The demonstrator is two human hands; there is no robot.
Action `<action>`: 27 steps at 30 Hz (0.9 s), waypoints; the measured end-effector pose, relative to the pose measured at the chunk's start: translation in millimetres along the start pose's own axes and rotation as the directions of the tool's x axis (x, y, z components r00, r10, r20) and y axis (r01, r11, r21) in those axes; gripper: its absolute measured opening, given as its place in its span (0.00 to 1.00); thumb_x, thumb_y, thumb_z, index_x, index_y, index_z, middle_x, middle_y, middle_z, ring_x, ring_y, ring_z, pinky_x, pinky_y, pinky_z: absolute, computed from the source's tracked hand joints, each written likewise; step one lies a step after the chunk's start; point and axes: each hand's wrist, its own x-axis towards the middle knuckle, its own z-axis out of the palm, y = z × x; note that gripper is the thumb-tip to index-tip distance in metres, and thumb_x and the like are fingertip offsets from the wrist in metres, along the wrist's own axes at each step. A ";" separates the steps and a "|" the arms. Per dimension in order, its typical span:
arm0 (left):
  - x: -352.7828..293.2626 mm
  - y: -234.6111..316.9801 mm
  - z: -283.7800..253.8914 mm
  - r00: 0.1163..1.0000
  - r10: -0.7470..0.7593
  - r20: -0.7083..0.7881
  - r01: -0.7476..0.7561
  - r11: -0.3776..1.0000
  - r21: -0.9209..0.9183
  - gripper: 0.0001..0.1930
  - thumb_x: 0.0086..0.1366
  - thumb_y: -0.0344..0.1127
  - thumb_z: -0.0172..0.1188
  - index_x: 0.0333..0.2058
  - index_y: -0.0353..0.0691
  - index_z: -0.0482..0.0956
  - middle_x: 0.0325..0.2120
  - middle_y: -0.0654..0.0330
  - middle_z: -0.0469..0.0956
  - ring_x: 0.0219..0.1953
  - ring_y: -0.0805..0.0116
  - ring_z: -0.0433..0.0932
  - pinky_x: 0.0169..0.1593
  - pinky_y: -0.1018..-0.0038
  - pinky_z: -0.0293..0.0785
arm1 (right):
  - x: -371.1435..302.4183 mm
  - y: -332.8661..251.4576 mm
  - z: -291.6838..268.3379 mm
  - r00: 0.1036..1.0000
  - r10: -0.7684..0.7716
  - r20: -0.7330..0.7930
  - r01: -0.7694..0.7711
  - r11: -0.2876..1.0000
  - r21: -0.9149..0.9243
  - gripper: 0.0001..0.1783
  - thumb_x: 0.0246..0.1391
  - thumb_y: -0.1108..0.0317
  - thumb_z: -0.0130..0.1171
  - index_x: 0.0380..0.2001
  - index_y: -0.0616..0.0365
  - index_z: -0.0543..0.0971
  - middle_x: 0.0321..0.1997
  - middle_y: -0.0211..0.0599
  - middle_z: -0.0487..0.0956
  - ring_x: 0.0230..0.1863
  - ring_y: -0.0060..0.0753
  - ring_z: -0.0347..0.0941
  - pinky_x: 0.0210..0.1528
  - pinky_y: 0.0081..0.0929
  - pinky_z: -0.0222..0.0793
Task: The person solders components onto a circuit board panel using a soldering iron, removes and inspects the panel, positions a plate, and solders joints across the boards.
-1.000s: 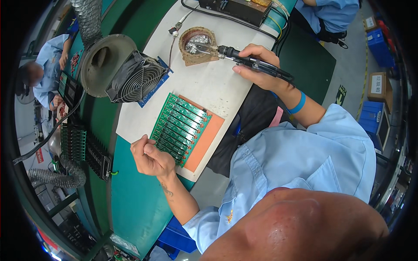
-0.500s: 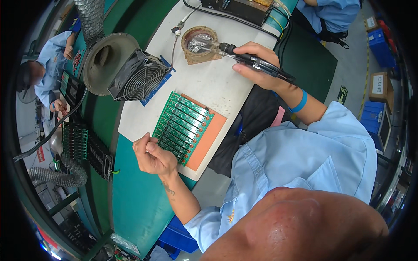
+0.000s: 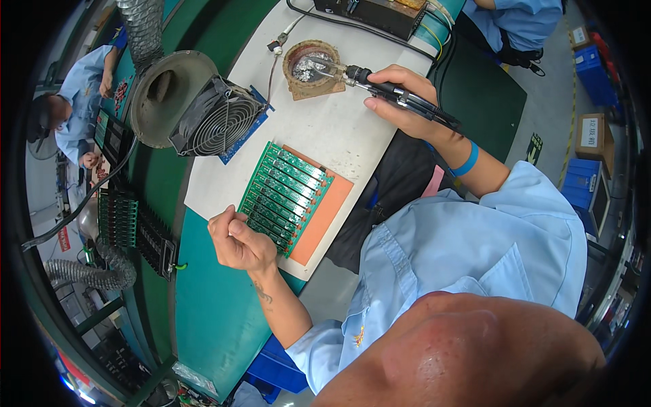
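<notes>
My right hand is closed around the black handle of a soldering iron with a thin metal guide beside its tip. The iron points left, and its tip is over or in a round brown dish that holds silvery solder scraps. My left hand is curled at the near left corner of a green circuit board panel. Its thumb is against the bent fingers, and whatever they pinch, if anything, cannot be made out. The panel has several long parallel strips and lies on an orange board.
Left of the dish stand a black fan and a round extraction hood on a ribbed duct. A black box with cables is at the far edge. Across the bench a co-worker in blue sits by racks of green boards.
The iron's tip has shifted slightly at the dish. My left hand has barely moved. Across the bench, the co-worker's head and hands have shifted a little.
</notes>
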 end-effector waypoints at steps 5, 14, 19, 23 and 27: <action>-0.3 -1.0 0.2 1.000 0.002 -0.002 -0.002 1.000 -0.004 0.11 0.79 0.33 0.53 0.45 0.34 0.83 0.27 0.58 0.77 0.30 0.67 0.73 0.37 0.74 0.73 | -0.1 0.9 -0.1 1.000 -0.013 0.001 0.013 1.000 -0.004 0.24 0.51 0.81 0.75 0.53 0.60 0.83 0.43 0.40 0.86 0.35 0.31 0.78 0.41 0.23 0.75; -0.2 0.7 0.1 1.000 -0.012 -0.001 0.012 1.000 0.001 0.11 0.79 0.33 0.54 0.44 0.34 0.83 0.27 0.58 0.77 0.30 0.67 0.73 0.37 0.73 0.73 | -2.6 3.3 2.4 1.000 0.008 -0.018 -0.008 1.000 0.026 0.24 0.51 0.78 0.77 0.52 0.60 0.84 0.43 0.39 0.87 0.34 0.30 0.79 0.40 0.23 0.75; 0.3 1.9 0.2 1.000 -0.009 0.007 0.009 1.000 -0.005 0.11 0.79 0.34 0.54 0.44 0.33 0.83 0.27 0.57 0.78 0.30 0.68 0.73 0.38 0.73 0.73 | -5.1 4.6 -1.5 0.999 0.011 0.033 -0.012 1.000 0.020 0.25 0.54 0.82 0.74 0.55 0.61 0.81 0.46 0.42 0.85 0.37 0.32 0.79 0.44 0.25 0.76; -0.3 1.9 0.4 1.000 -0.011 0.010 0.011 1.000 -0.011 0.11 0.79 0.34 0.54 0.44 0.33 0.83 0.28 0.57 0.78 0.30 0.68 0.73 0.38 0.72 0.73 | -5.5 6.2 -1.6 0.999 -0.008 0.035 0.008 1.000 0.002 0.25 0.54 0.82 0.73 0.56 0.61 0.81 0.46 0.42 0.86 0.38 0.32 0.79 0.44 0.25 0.75; -1.3 2.6 -0.2 1.000 -0.013 0.010 0.013 1.000 -0.013 0.11 0.79 0.34 0.55 0.43 0.34 0.83 0.29 0.56 0.80 0.30 0.68 0.74 0.38 0.73 0.73 | -4.4 2.1 -0.3 0.999 0.005 0.031 -0.006 1.000 0.014 0.25 0.54 0.83 0.73 0.55 0.61 0.81 0.46 0.42 0.86 0.38 0.32 0.79 0.44 0.25 0.75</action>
